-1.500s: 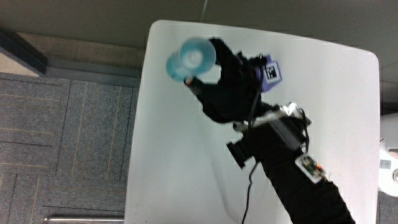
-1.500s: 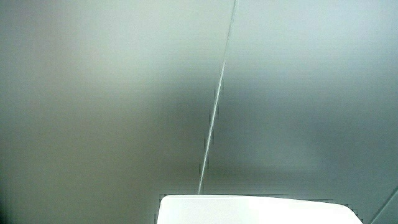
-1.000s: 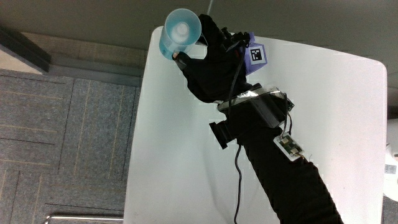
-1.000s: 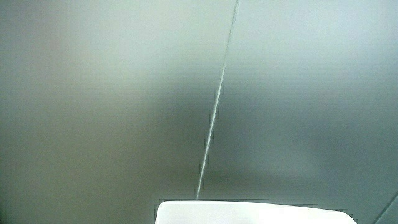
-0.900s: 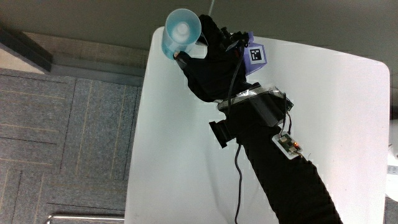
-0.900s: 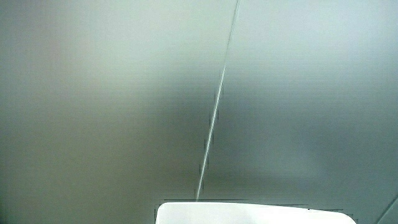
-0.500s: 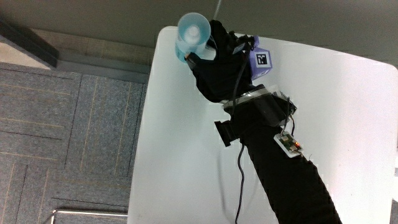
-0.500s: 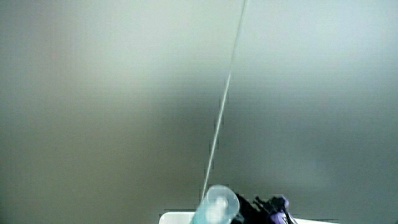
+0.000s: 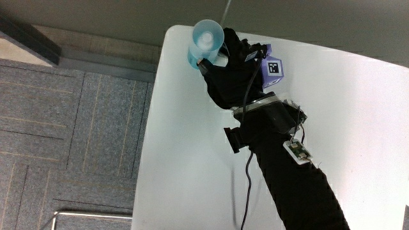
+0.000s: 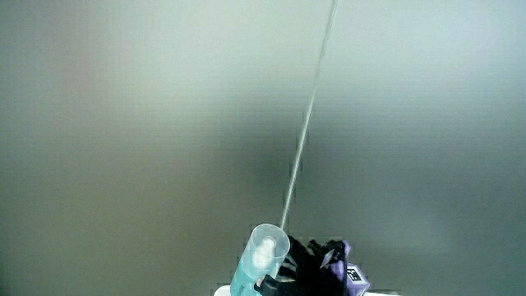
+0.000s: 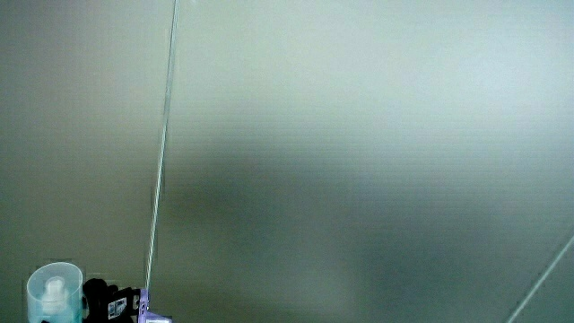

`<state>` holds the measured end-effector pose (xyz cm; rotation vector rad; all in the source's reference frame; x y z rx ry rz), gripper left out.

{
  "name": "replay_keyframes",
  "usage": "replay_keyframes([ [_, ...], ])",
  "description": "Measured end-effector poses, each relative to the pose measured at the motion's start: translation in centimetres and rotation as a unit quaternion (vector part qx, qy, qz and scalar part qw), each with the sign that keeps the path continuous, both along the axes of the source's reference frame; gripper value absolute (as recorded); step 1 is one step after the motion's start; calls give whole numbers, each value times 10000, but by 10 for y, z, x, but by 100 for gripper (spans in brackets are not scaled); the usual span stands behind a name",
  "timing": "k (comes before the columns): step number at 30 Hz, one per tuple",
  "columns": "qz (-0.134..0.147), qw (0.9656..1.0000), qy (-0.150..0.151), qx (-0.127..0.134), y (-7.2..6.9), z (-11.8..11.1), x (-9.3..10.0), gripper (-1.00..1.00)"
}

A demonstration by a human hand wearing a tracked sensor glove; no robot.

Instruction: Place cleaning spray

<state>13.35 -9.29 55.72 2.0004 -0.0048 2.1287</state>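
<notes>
A pale blue cleaning spray bottle (image 9: 206,39) with a clear round cap stands at a corner of the white table (image 9: 358,115), at the edge farthest from the person. The hand (image 9: 223,61) in the black glove is shut on the bottle's side, with the purple patterned cube (image 9: 271,67) on its back. The forearm (image 9: 287,179) reaches across the table from the person's side. The bottle (image 10: 261,261) (image 11: 54,292) and the glove (image 10: 316,263) show low in both side views, against a pale wall.
Grey carpet tiles (image 9: 70,128) lie past the table's edge beside the bottle. A black device with a cable (image 9: 246,185) is strapped to the forearm. The side views show mostly the pale wall with one thin seam (image 10: 308,115).
The hand has carried the bottle from a little inside the table out to its corner, away from the person, and the bottle has come into the side views.
</notes>
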Motion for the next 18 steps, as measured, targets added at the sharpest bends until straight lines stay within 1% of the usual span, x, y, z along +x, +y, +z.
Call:
replay_keyframes([
  [1, -5, 10000, 24, -12, 0, 5, 1, 0],
  [2, 9, 10000, -16, -37, 1, 2, 0, 0],
  [3, -22, 10000, -32, 11, 0, 5, 0, -4],
  [4, -4, 10000, -44, -46, 2, 1, -1, -8],
  [6, 19, 10000, 35, -72, 2, 7, 1, -15],
  [7, 45, 10000, 10, -78, 3, 6, 0, -19],
  [8, 20, 10000, -28, -41, 3, 9, 1, -23],
  [9, 9, 10000, 0, -93, 3, 9, 1, -27],
  [10, 1, 9999, -35, -99, 4, 6, 0, -31],
  [11, 0, 9999, 12, -126, 4, 5, 0, -35],
  [12, 20, 10000, 34, -82, 4, 8, 0, -38],
  [13, 12, 9999, -19, -123, 5, 8, 0, -42],
  [14, 18, 9998, -12, -182, 6, 9, 0, -46],
  [16, 14, 9999, 31, -135, 7, 10, 1, -54],
  [17, -12, 9998, 112, -167, 8, 9, 2, -58],
  [18, -9, 9998, 63, -200, 8, 9, 2, -62],
])
